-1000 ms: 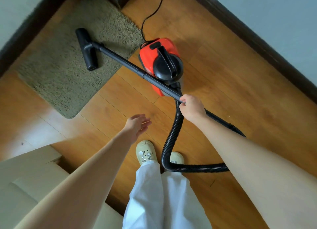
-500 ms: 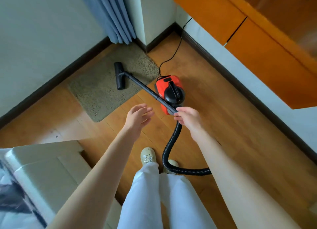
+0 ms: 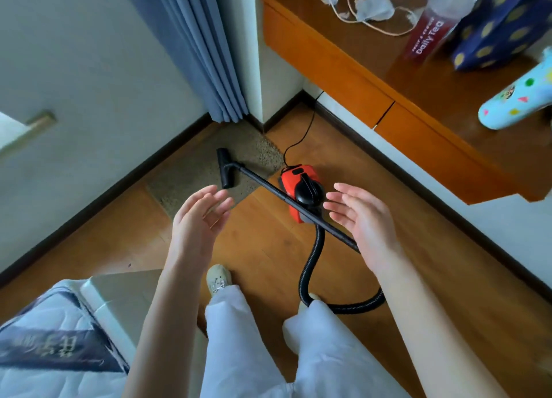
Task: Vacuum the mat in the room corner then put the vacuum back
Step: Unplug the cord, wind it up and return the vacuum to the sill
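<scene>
An olive-green mat [image 3: 194,170] lies in the room corner by the blue curtain. The red and black vacuum [image 3: 301,188] sits on the wooden floor at the mat's right edge. Its black wand [image 3: 268,188] runs from the floor nozzle [image 3: 224,167], which rests on the mat, back toward my right hand. A ribbed black hose [image 3: 313,260] loops down past my feet. My right hand [image 3: 364,221] is spread in front of the wand's near end, fingers straight, gripping nothing. My left hand [image 3: 200,215] hovers with relaxed fingers, holding nothing.
A wooden desk [image 3: 343,60] juts out at upper right with a cord, a bottle and a dotted bag on it. The power cord [image 3: 301,138] runs from the vacuum to the wall. A bed corner [image 3: 89,317] sits at lower left. My shoes stand beside the hose.
My right hand has let go of the wand and spread its fingers. The view has pulled back and tilted up, showing the desk. My left hand has risen.
</scene>
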A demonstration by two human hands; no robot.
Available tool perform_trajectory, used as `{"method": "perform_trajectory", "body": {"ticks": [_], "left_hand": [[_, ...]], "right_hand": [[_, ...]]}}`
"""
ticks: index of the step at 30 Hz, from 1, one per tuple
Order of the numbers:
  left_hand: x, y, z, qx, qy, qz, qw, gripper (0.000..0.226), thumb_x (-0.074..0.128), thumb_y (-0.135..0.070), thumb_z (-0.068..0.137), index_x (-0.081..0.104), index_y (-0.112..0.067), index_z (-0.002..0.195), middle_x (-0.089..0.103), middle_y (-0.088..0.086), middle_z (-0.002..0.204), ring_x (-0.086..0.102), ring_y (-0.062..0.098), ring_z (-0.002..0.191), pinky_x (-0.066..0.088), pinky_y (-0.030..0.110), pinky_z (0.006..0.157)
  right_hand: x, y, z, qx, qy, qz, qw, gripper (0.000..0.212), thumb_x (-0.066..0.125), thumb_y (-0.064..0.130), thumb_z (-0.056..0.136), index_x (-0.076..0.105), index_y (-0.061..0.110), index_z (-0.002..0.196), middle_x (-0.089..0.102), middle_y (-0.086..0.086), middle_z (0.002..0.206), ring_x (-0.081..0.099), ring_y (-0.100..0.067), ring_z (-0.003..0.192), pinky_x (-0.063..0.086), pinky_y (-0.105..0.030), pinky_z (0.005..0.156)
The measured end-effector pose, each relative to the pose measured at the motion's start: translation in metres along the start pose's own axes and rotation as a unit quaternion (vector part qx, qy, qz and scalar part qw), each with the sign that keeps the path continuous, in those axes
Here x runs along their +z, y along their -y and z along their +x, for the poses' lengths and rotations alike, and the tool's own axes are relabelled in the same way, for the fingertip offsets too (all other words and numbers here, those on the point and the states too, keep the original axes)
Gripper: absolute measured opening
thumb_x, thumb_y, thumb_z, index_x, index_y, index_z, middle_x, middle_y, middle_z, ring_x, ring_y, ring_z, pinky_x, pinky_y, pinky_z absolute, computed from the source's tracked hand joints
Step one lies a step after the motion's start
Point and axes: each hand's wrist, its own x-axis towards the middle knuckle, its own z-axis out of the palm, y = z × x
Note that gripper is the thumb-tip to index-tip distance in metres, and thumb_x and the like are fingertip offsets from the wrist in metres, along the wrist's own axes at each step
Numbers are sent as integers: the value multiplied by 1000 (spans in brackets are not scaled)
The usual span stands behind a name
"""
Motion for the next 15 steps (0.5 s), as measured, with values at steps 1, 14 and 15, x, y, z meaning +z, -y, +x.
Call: {"method": "perform_trajectory", "body": {"ticks": [1,14,15], "left_hand": [[-4,-12,4,-5,13,-3,1000,17,46,-12,97,63,-15,99,71,-2,86,70,11,81,51,25,80],[-75,-177,121,-37,161,67,984,22,45,-18,97,64,-14,106,73,4,100,71,18,96,58,27,78],[-77,-183,127,-43,167,72,982,21,46,-19,97,64,-14,107,73,5,100,71,19,96,58,27,78]], "right_hand": [[12,7,2,-7,-2,-2,1000,22,48,10,96,67,18,101,73,-2,92,71,-16,88,57,-22,72],[146,49,-2,-115,-83,72,987,25,44,10,97,64,18,110,73,-3,96,70,-19,93,56,-22,74],[151,48,-4,-118,-91,72,986,25,45,11,97,64,18,110,73,-3,96,70,-19,93,57,-23,74]]}}
